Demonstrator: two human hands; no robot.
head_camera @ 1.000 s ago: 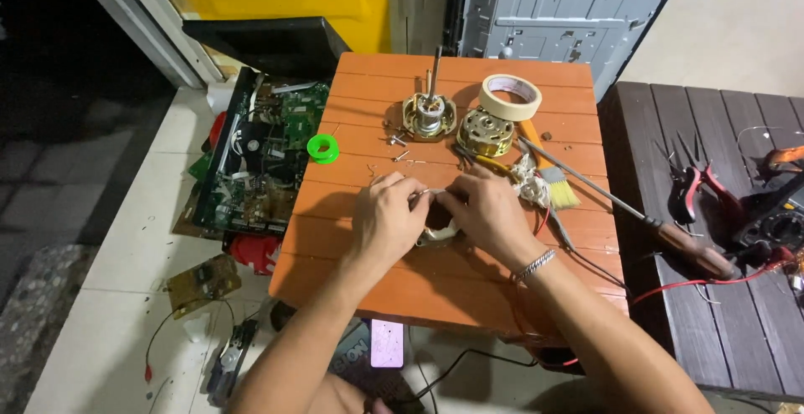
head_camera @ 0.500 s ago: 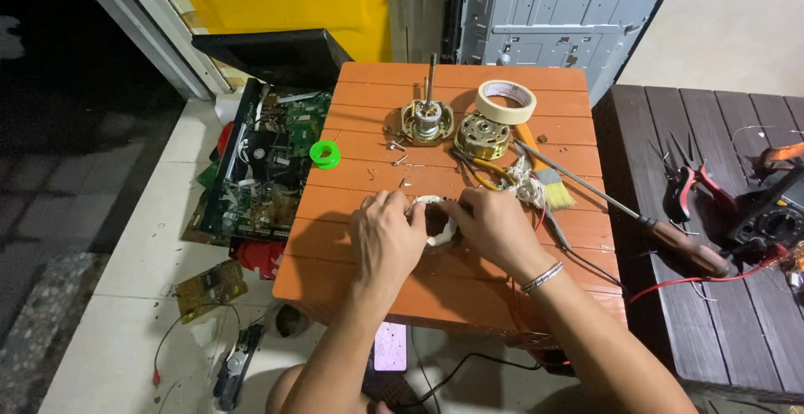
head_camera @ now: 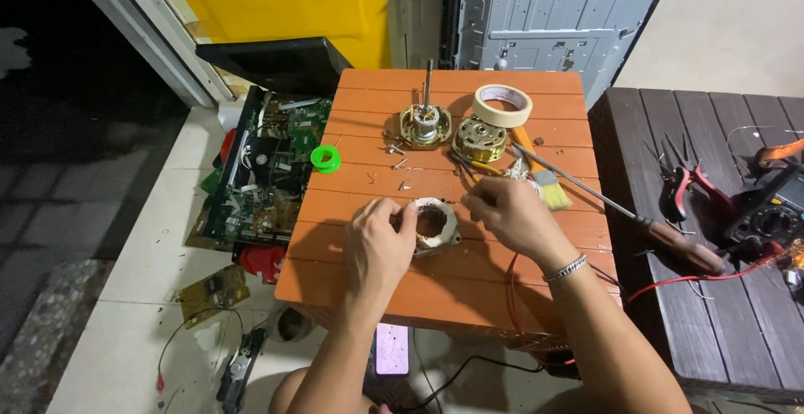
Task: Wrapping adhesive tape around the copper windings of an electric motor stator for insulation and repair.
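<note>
Head view: both hands work a motor stator (head_camera: 435, 226) lying near the middle of an orange table (head_camera: 377, 288). The left hand (head_camera: 378, 246) is curled at the stator's left rim, fingers closed on its edge. The right hand (head_camera: 508, 213) sits at the right rim with fingertips pinched together; whether they grip a wire or the rim itself I cannot tell. An orange lead (head_camera: 509, 297) runs from under the right wrist toward the near edge.

Farther back stand 2 brass-coloured motor parts, a rotor with shaft (head_camera: 425, 121) and an end bell (head_camera: 479, 139), with a tape roll (head_camera: 502, 104) just behind. A brush (head_camera: 548, 188) and a long screwdriver (head_camera: 636, 221) lie to the right; a green spool (head_camera: 325, 159) sits at the left edge. Small screws (head_camera: 395, 150) are scattered between.

Risks, as I judge them: a hard tug could snap fine winding wire, and a sweeping wrist could knock the loose screws off onto the cluttered floor.
</note>
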